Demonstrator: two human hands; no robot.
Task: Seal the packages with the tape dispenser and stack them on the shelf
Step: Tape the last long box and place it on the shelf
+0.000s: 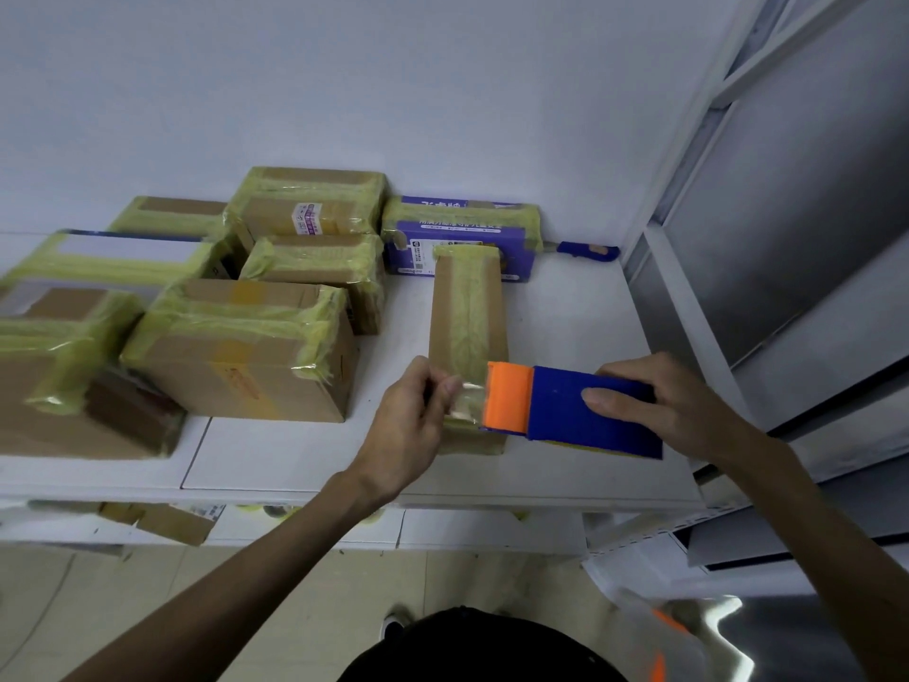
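Now taping the thin box point(467, 312) on the white shelf point(565, 327).
The right hand point(659, 401) wraps round the blue and orange tape dispenser point(575, 411); the left hand point(418, 411) pinches the sticky tape point(465, 401) at the box's near end. The box looks light and stiff, so it may slide; hold its sides.

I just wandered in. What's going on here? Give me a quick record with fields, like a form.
Activity: taping a narrow cardboard box that lies on the white shelf
Left hand: pinches the tape at the box's near end
Right hand: holds the blue-and-orange tape dispenser over that end
Already taped: several brown boxes at left, and a purple box behind
Also there: blue-handled knife at the back, right of the purple box
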